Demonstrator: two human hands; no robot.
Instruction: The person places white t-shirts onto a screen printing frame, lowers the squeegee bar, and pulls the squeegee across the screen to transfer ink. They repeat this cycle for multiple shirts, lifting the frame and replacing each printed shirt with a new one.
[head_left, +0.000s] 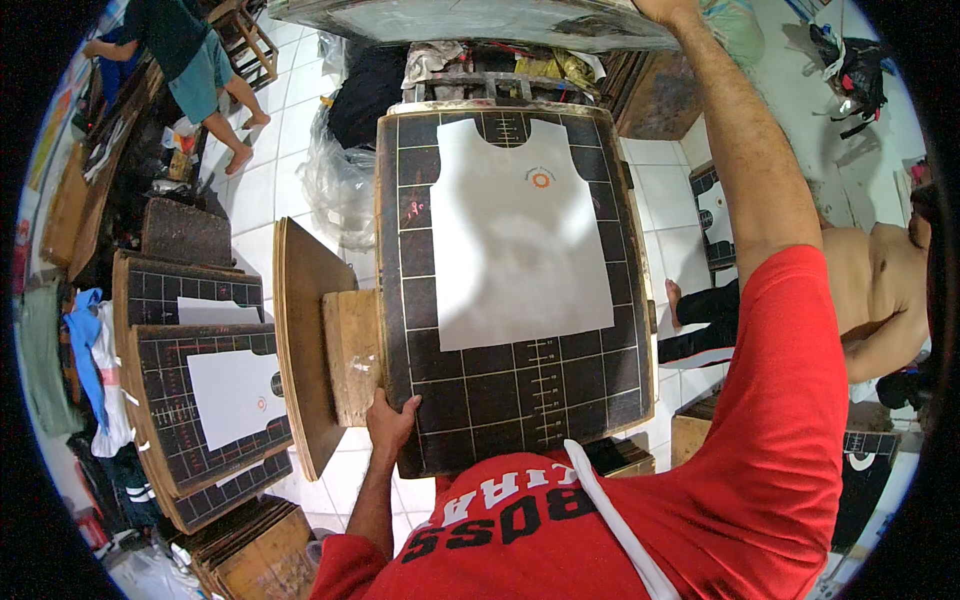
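Two bare hands in play as I watch from afar! The left hand is at the near left edge of a black rectangular board with a pale grid, thumb over the top; how firmly those fingers clamp, I cannot tell. Up at the far end, the right hand is at the rim of a big pale flat frame, fingers cut off by the view, so no call on whether they grip. And the white sleeveless shirt-shaped fabric panel, small orange round emblem on its chest, lies flat on the board, ahead and right of the left fingers, nearer me than the right ones. Left of the left fingers, a brown wooden panel; farther left, a smaller white fabric piece on another gridded board.
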